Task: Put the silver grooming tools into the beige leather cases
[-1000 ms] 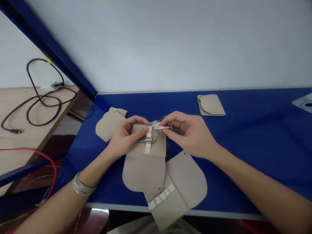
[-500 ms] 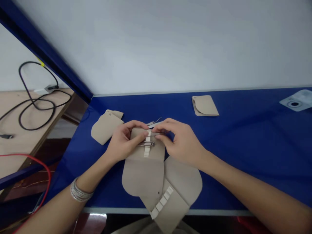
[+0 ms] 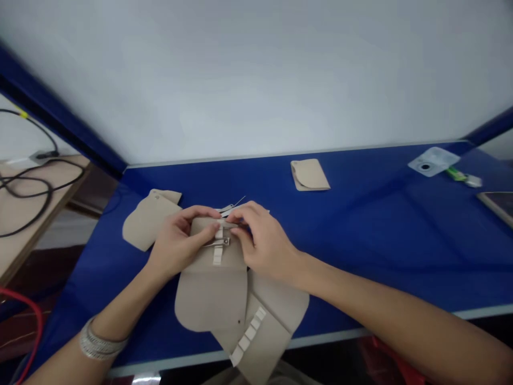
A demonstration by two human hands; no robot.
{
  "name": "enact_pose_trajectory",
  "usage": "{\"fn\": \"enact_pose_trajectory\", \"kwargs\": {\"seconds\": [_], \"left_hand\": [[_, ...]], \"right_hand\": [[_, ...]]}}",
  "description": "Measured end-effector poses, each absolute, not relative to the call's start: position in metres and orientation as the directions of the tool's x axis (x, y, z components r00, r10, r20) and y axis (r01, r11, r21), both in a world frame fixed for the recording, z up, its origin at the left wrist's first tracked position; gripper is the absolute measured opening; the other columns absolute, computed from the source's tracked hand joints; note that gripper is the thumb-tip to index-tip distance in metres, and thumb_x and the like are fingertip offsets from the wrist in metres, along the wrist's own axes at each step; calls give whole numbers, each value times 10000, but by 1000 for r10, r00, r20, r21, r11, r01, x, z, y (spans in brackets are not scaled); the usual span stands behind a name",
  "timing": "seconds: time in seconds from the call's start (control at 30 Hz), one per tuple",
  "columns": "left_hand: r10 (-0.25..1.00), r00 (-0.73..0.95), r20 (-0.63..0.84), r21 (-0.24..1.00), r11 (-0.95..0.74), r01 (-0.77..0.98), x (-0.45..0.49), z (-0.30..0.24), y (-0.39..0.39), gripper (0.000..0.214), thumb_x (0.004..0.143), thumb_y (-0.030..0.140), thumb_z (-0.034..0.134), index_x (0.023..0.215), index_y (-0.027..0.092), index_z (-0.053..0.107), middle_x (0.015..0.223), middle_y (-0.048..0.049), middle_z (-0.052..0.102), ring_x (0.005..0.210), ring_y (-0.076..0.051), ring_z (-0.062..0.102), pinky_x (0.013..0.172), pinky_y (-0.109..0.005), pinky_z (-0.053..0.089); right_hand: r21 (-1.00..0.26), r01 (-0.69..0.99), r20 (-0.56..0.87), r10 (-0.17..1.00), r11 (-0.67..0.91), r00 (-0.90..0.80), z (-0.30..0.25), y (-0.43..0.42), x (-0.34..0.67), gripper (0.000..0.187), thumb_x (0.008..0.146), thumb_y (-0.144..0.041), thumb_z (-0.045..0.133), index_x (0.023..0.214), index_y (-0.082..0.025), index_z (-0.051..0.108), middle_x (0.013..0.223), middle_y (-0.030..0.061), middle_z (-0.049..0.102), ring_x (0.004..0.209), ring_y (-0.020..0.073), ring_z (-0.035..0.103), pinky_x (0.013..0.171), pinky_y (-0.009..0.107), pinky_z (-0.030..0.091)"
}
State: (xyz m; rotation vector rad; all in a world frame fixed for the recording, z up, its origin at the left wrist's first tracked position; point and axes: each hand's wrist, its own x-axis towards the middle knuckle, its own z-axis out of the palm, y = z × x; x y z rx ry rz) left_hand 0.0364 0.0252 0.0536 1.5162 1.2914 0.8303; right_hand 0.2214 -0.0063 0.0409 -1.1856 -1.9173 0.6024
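Note:
A beige case (image 3: 211,299) lies unfolded in front of me, with a pale strip of loops (image 3: 217,256) on its upper flap. A nail clipper (image 3: 220,243) sits crosswise through the strip. My left hand (image 3: 178,240) grips the flap's top edge, its thumb pressing on the strip. From the right, my right hand (image 3: 266,238) pinches a thin metal tool (image 3: 230,226) at a loop above the clipper; its kind is hidden by the fingers. Just behind the fingertips are more slim metal tools (image 3: 230,207). Underneath, a second open case (image 3: 266,347) shows its own loop strip (image 3: 249,334).
On the blue table (image 3: 360,230), a folded beige case (image 3: 310,175) lies at the back and another (image 3: 146,222) at the left. A translucent piece with a dark round spot (image 3: 433,161), a green-and-white item (image 3: 460,175) and a dark-screened device (image 3: 499,206) are at right. Black cable (image 3: 48,187) coils on the left-hand desk.
The view has turned to the right, so everything appears farther left and items at the right edge show. Both hands keep their hold at the loop strip, with little visible movement.

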Motion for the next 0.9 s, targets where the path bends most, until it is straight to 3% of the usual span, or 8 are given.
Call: {"fn": "enact_pose_trajectory", "kwargs": {"seconds": [0.27, 0.37, 0.53, 0.73, 0.9], "left_hand": [[964, 231, -130, 931, 38, 363, 37, 62, 25, 336, 679, 408, 761, 934, 189, 745, 859, -59, 750, 823, -230, 690, 661, -264, 563], [957, 244, -160, 936, 68, 347, 38, 69, 23, 350, 656, 393, 785, 946, 198, 757, 766, -46, 745, 823, -234, 682, 603, -230, 544], [940, 230, -252, 934, 174, 313, 37, 74, 21, 424, 611, 333, 828, 1013, 227, 746, 829, -30, 761, 690, -193, 659, 506, -194, 500], [956, 214, -202, 946, 135, 294, 40, 78, 19, 377, 607, 322, 835, 964, 236, 750, 797, -18, 755, 778, -212, 673, 550, -192, 518], [969, 216, -124, 969, 71, 238, 41, 75, 19, 333, 586, 288, 843, 898, 212, 758, 713, -17, 734, 854, -226, 675, 645, -213, 543]], "right_hand": [[-494, 617, 428, 789, 612, -440, 41, 0, 225, 288, 921, -68, 400, 1033, -166, 646, 1028, 101, 587, 921, 201, 526, 845, 390, 421], [-455, 614, 418, 763, 645, -493, 44, 3, 225, 299, 921, -72, 403, 1019, -178, 664, 1077, 108, 572, 972, 208, 511, 866, 391, 427], [-570, 530, 357, 770, 628, -528, 58, 6, 229, 320, 829, -44, 520, 1059, -196, 683, 1130, 105, 568, 1017, 201, 545, 873, 355, 480], [-758, 425, 402, 867, 495, -293, 60, 2, 229, 365, 859, -53, 484, 1066, -247, 713, 1092, 37, 675, 947, 146, 647, 825, 279, 530], [-813, 377, 399, 896, 443, -193, 51, -1, 213, 262, 878, -138, 539, 972, -266, 747, 1056, -10, 727, 1027, 142, 671, 958, 285, 510]]}}
